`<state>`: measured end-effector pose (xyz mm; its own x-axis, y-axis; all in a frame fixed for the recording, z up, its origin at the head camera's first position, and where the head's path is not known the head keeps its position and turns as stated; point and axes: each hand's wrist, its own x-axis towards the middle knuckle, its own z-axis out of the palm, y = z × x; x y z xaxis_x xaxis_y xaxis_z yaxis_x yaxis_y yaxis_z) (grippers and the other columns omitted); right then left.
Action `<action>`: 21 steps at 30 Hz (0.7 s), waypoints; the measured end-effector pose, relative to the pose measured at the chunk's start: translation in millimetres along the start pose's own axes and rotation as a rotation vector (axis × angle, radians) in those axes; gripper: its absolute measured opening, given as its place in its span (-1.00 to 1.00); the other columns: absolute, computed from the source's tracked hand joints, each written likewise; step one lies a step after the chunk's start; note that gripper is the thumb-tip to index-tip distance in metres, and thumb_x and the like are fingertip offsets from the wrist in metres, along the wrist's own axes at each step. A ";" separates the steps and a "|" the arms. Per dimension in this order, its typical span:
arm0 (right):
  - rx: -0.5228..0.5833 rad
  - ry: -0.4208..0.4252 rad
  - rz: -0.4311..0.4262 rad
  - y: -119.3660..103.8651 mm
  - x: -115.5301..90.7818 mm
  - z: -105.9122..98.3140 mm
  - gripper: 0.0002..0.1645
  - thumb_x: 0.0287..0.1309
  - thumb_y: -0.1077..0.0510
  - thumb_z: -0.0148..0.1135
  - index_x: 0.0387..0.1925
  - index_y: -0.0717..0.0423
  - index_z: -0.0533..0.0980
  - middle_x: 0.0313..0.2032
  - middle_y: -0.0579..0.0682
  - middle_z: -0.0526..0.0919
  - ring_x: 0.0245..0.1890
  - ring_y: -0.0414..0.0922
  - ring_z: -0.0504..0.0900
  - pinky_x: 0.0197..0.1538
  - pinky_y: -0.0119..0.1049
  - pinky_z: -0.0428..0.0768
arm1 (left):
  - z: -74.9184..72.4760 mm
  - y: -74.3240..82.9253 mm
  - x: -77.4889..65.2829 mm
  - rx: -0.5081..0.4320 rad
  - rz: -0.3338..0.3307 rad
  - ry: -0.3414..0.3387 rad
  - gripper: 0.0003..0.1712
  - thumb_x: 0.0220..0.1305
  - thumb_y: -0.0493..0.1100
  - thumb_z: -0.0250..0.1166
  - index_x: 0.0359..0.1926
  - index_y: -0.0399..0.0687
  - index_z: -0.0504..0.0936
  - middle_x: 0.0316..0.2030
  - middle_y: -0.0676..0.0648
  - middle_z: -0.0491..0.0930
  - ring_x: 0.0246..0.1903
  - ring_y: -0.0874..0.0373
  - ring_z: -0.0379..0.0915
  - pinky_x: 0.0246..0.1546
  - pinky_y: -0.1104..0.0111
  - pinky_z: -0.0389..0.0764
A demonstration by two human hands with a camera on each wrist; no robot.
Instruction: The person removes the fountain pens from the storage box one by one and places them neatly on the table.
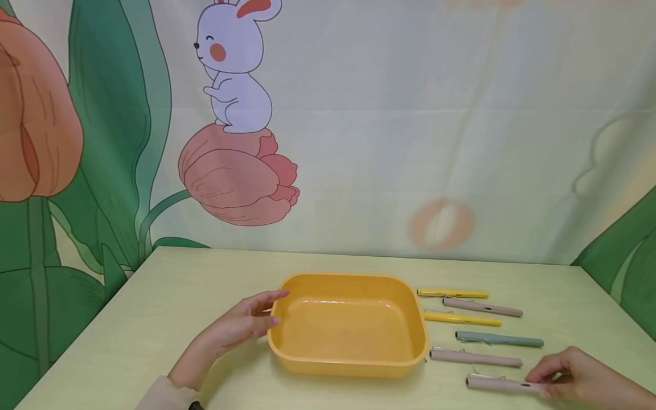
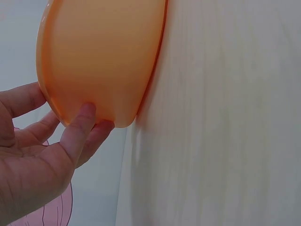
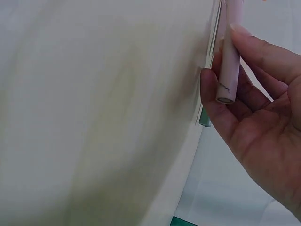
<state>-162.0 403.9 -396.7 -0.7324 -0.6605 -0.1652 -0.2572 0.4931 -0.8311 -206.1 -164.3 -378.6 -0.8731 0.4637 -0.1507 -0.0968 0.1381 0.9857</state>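
In the head view my left hand [image 1: 238, 323] holds the left end of a yellow plastic basin [image 1: 348, 369], with fingertips over its rim. The left wrist view shows this hand [image 2: 44, 155] with digits against the basin's outer wall [image 2: 103, 56]. At the lower right, my right hand [image 1: 574, 376] pinches the right end of a pale pink pen [image 1: 497, 384] with a wire clip. Seen from the right wrist, thumb and fingers of the hand [image 3: 263, 113] are round the pen's barrel [image 3: 230, 61]. No contents show inside the basin.
Right of the basin, several pens lie roughly parallel: yellow [image 1: 461, 294], pink [image 1: 484, 307], another yellow [image 1: 466, 319], grey-green [image 1: 502, 340] and pink [image 1: 476, 358]. The pale table [image 1: 215, 279] ends at a printed rabbit-and-tulip backdrop [image 1: 359, 142].
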 end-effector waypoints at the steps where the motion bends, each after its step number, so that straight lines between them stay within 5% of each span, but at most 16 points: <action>1: 0.001 0.000 0.011 -0.2 0.1 -0.1 -0.82 0.15 0.30 0.13 -0.26 0.17 0.63 -0.33 -0.22 0.67 -0.36 -0.42 0.51 -0.40 -0.48 0.51 | -0.1 -0.3 0.0 -0.001 0.002 -0.001 -0.32 0.22 -0.28 0.17 0.32 -0.26 0.13 0.29 -0.37 0.06 0.15 -0.19 0.22 0.06 0.18 0.44; 10: 0.005 0.007 -0.014 0.8 0.8 0.7 -0.82 0.14 0.32 0.13 -0.27 0.16 0.63 -0.35 -0.21 0.67 -0.39 -0.37 0.55 -0.44 -0.43 0.54 | -0.1 -0.7 -0.5 0.001 0.004 0.001 -0.32 0.22 -0.28 0.16 0.32 -0.26 0.13 0.30 -0.36 0.06 0.18 -0.20 0.19 0.07 0.18 0.44; 18: -0.019 0.029 0.160 -2.9 1.4 0.5 -0.80 0.06 0.23 0.23 -0.30 0.32 0.60 -0.38 -0.06 0.67 -0.42 -0.37 0.51 -0.40 -0.44 0.52 | 0.6 0.5 -0.8 0.002 -0.001 0.007 -0.32 0.22 -0.29 0.16 0.32 -0.26 0.13 0.29 -0.37 0.07 0.17 -0.20 0.20 0.06 0.18 0.44; 21: -0.023 0.027 0.150 -2.4 2.2 0.9 -0.81 0.05 0.25 0.23 -0.32 0.33 0.60 -0.39 -0.09 0.66 -0.42 -0.37 0.51 -0.41 -0.43 0.53 | 0.6 0.4 -0.9 0.002 -0.001 0.007 -0.33 0.22 -0.29 0.15 0.32 -0.26 0.13 0.29 -0.37 0.08 0.16 -0.19 0.22 0.06 0.19 0.45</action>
<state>-162.4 400.8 -395.6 -0.7805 -0.5631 -0.2717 -0.1578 0.5979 -0.7858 -205.1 -164.0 -378.1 -0.8765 0.4573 -0.1507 -0.0964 0.1399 0.9855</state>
